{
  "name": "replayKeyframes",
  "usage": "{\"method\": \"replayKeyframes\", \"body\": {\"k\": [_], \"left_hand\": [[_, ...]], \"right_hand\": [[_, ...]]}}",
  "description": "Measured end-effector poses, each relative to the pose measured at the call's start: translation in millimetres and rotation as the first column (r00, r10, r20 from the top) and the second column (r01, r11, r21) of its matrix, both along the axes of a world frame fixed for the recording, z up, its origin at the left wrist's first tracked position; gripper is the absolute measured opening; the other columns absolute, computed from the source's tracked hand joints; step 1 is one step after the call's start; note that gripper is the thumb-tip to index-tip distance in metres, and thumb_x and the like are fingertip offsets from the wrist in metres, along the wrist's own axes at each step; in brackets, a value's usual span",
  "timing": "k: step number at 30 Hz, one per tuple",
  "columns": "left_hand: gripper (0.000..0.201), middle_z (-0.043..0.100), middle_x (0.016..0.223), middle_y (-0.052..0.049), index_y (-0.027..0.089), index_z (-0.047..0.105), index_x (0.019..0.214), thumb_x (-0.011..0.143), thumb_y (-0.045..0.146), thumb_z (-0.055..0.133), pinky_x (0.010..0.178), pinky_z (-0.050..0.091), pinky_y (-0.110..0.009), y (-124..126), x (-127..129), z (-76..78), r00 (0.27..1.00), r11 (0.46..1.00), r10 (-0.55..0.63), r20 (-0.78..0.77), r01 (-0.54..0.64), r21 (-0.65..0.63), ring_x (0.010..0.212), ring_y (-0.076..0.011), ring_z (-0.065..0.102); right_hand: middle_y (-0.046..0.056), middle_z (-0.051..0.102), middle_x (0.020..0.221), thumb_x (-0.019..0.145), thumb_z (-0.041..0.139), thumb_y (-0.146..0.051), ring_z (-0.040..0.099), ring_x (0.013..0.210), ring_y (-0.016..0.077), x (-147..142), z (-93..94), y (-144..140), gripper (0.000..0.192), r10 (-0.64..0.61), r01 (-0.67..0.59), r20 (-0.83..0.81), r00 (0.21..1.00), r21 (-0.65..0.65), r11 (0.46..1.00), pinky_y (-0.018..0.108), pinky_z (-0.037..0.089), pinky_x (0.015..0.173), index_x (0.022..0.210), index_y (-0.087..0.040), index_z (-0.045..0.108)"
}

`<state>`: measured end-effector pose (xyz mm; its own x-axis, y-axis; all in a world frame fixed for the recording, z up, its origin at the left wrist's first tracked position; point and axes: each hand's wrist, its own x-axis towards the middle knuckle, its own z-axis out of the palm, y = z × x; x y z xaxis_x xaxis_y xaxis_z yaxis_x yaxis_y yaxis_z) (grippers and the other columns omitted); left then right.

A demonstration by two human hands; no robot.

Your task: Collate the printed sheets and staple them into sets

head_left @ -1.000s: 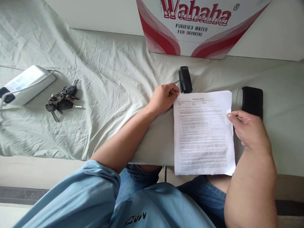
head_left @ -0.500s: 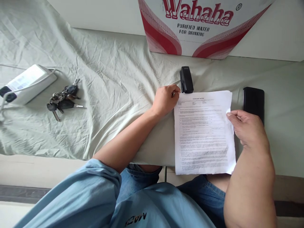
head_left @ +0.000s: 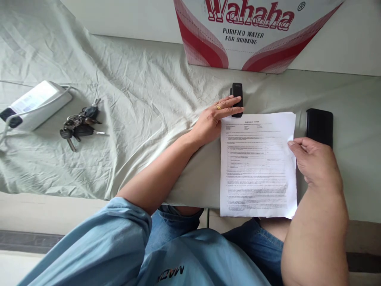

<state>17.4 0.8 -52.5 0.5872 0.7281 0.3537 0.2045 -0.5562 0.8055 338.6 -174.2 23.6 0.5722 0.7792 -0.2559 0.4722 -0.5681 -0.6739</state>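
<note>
Taking the middle of the printed paper [head_left: 258, 167] headed OVERLEAF NOTES as the centre of a dial, with 12 pointing away from the person, the paper lies on the cloth-covered desk [head_left: 354, 163], its 6 o'clock edge jutting past the desk's front edge over the lap. At 3 o'clock the right hand [head_left: 317, 161] has thumb and forefinger pinched together on the paper's side edge. Between 10 and 11 o'clock the left hand [head_left: 210, 123] reaches in, palm down, two fingers straight and spread apart across the black stapler [head_left: 237, 90]; the thumb is hidden, so I cannot tell whether it is clamped on the stapler. One of those fingers wears a gold ring [head_left: 218, 107]. The stapler sits between 11 and 12 o'clock, just beyond the paper's top edge. A flat black rectangular item [head_left: 320, 125] lies at 2 o'clock, its near end partly covered by the right hand. At 12 o'clock, farther back, stands a red-and-white Wahaha purified water carton [head_left: 239, 53]. Well out between 9 and 10 o'clock lies a bunch of keys [head_left: 80, 123], and beyond it a white box-shaped device [head_left: 40, 103] with a pale cable across it.
</note>
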Motion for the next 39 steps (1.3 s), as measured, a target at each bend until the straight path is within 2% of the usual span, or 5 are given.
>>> {"method": "replayKeyframes", "body": {"k": [11, 20, 24, 29, 39], "left_hand": [[0.085, 0.067, 0.194, 0.005, 0.047, 0.085, 0.167, 0.107, -0.003, 0.053, 0.157, 0.036, -0.080, -17, 2, 8.8, 0.945, 0.990, 0.131, -0.301, -0.107, 0.097, 0.191, -0.0369, 0.053], [0.075, 0.077, 0.184, -0.008, 0.035, 0.076, 0.175, 0.103, 0.014, 0.069, 0.133, 0.068, -0.051, -5, -6, -6.7, 0.982, 0.995, 0.077, 0.172, -0.064, -0.077, 0.146, -0.0272, 0.087], [0.034, 0.092, 0.137, -0.012, 0.025, 0.087, 0.138, 0.116, 0.048, 0.076, 0.097, 0.071, -0.037, -7, -3, 1.4, 0.928, 0.915, 0.314, 0.200, -0.240, -0.324, 0.101, -0.0197, 0.083], [0.076, 0.075, 0.081, -0.004, 0.022, 0.082, 0.089, 0.116, 0.092, 0.068, 0.065, 0.052, -0.034, -11, -4, 16.3, 0.926, 0.852, 0.267, 0.266, -0.097, -0.515, 0.066, -0.0144, 0.060], [0.075, 0.047, 0.068, 0.005, 0.023, 0.061, 0.072, 0.082, 0.076, 0.112, 0.062, 0.028, -0.034, -4, -7, 16.8, 0.964, 0.893, 0.097, 0.248, 0.026, -0.449, 0.065, -0.0104, 0.037]], "right_hand": [[-0.001, 0.072, 0.072, 0.073, 0.101, -0.073, 0.061, 0.073, 0.0201, -2, 1.3, 0, 0.051, -0.003, 0.018, -0.146, 0.989, 0.101, 0.995, 0.035, 0.046, 0.066, 0.086, -0.028, 0.081], [0.006, 0.093, 0.094, 0.058, 0.120, -0.071, 0.089, 0.097, 0.0363, 7, 23.9, -18, 0.055, 0.153, -0.167, -0.406, 0.901, 0.002, 0.986, 0.056, 0.077, 0.101, 0.084, -0.031, 0.093], [0.006, 0.097, 0.104, 0.063, 0.121, -0.071, 0.093, 0.108, 0.0377, 8, 25.0, -22, 0.054, 0.132, -0.070, -0.420, 0.898, 0.160, 0.985, 0.065, 0.071, 0.126, 0.093, -0.034, 0.098], [0.006, 0.097, 0.107, 0.061, 0.122, -0.075, 0.093, 0.120, 0.0389, 2, 16.2, -15, 0.059, 0.073, 0.040, -0.412, 0.908, 0.259, 0.965, 0.069, 0.063, 0.139, 0.095, -0.033, 0.098], [0.002, 0.088, 0.091, 0.035, 0.125, -0.081, 0.078, 0.090, 0.0223, -1, 0.9, 3, 0.080, -0.068, 0.208, -0.371, 0.926, 0.351, 0.913, 0.052, 0.072, 0.120, 0.084, -0.027, 0.091]]}}
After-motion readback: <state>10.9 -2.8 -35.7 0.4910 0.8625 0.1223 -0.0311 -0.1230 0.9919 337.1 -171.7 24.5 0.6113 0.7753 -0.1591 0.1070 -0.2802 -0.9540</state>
